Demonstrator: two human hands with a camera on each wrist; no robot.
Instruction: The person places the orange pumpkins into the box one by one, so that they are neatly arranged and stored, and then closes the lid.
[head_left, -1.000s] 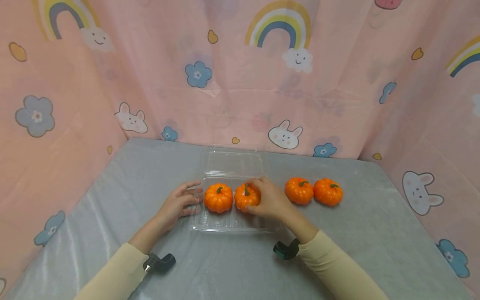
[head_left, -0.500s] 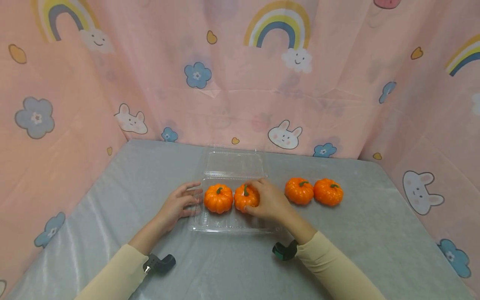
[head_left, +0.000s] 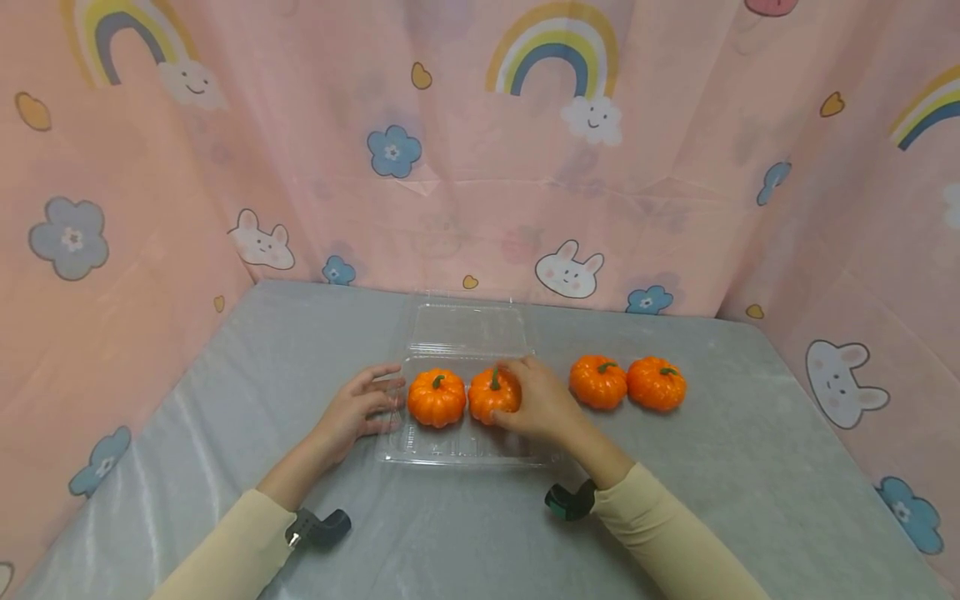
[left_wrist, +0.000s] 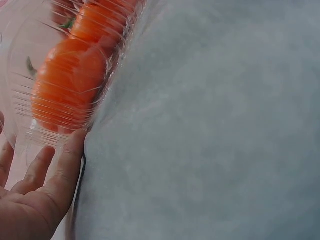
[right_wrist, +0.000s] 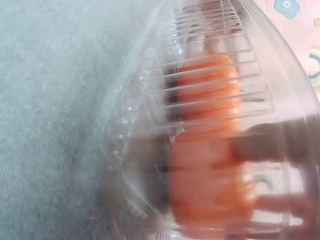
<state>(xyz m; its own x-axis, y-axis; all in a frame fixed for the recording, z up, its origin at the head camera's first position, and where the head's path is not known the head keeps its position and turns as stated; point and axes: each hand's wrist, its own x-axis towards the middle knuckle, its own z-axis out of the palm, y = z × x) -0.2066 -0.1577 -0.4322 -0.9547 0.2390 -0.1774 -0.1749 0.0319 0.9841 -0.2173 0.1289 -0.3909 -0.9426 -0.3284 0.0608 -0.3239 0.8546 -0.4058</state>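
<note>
A clear plastic clamshell box (head_left: 457,458) lies opened on the grey cloth, its lid (head_left: 470,327) folded back to the far side. Inside its base sits a small orange pumpkin (head_left: 437,398) with a green stem. Just right of it, my right hand (head_left: 546,404) grips a second orange pumpkin (head_left: 495,395) between thumb and fingers, within the base. The right wrist view shows this pumpkin (right_wrist: 210,180) through the ribbed box wall, slightly blurred. My left hand (head_left: 362,407) has its fingers spread at the box's left side; in the left wrist view a fingertip (left_wrist: 76,137) meets the wall.
Two more orange pumpkins, one (head_left: 597,382) beside the other (head_left: 656,384), stand on the cloth (head_left: 750,467) right of the box. A pink printed curtain (head_left: 465,192) encloses the table at the back and both sides. Dark wrist devices sit at both sleeves.
The pumpkin in my right hand has shifted and turned very slightly, its stem now more upright. My left hand, the box and the other pumpkins keep their places.
</note>
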